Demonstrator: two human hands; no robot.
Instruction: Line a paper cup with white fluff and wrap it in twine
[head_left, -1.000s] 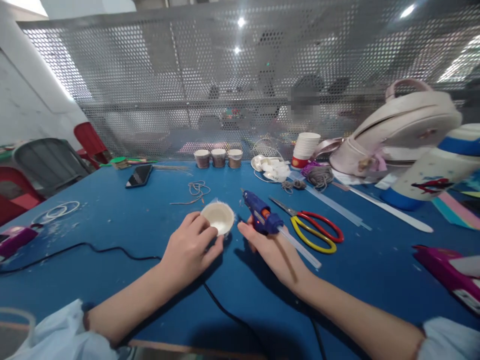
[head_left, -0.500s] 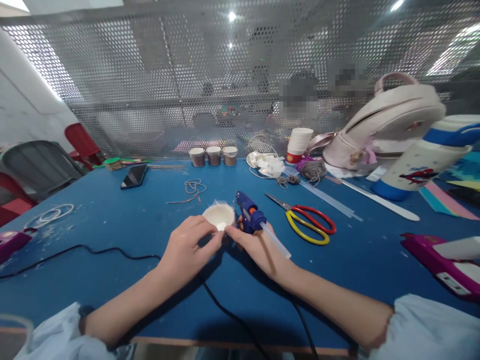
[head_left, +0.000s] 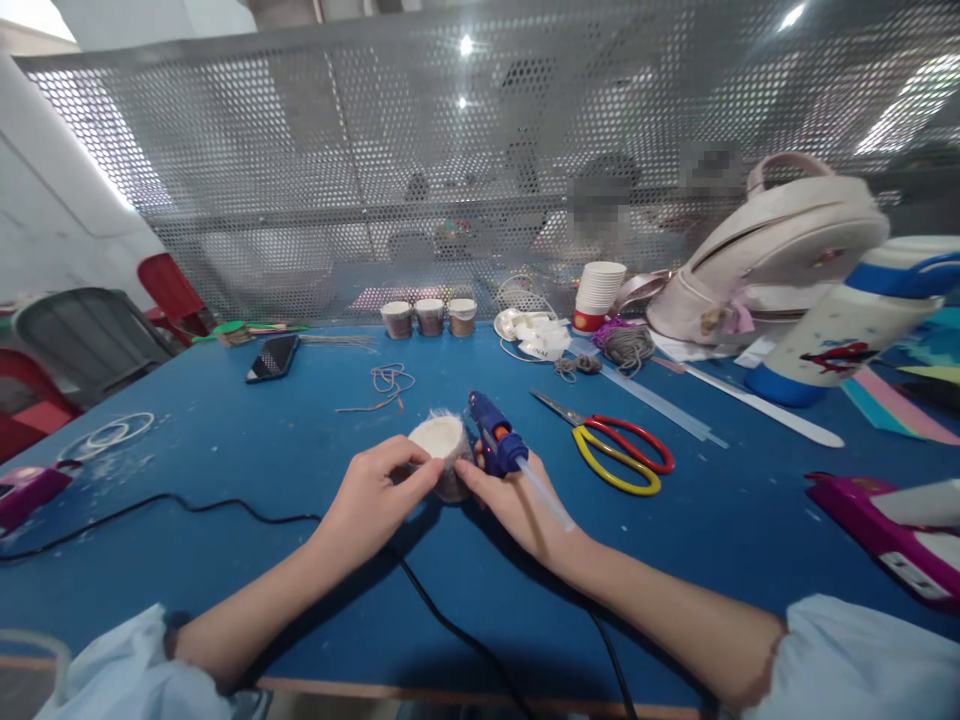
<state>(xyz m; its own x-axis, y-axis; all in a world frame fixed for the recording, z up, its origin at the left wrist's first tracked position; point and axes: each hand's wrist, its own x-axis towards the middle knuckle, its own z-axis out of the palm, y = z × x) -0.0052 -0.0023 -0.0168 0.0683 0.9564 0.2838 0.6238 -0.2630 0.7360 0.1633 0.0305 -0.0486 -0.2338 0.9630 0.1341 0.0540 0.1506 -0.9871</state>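
A small paper cup (head_left: 442, 440) with fuzzy twine around its side stands on the blue table (head_left: 225, 440) in front of me. My left hand (head_left: 375, 495) pinches the cup's left side with curled fingers. My right hand (head_left: 517, 500) is closed around a blue hot glue gun (head_left: 491, 440) with a clear glue stick sticking out behind. The gun's nozzle points forward beside the cup's right side, and my right fingertips touch the cup. A black cable (head_left: 225, 510) runs from the gun across the table to the left.
Red and yellow scissors (head_left: 615, 450) lie right of the gun. Farther back are glue sticks (head_left: 660, 405), twine (head_left: 626, 345), white ribbon (head_left: 536, 335), stacked paper cups (head_left: 598, 295), three small cups (head_left: 429, 317), a phone (head_left: 274, 357), a pink bag (head_left: 780, 250), a bottle (head_left: 847, 325). A mesh screen stands behind.
The cup went from tipped with its opening toward me to more upright. My right hand brought the glue gun left, close against the cup, and both hands now touch it.
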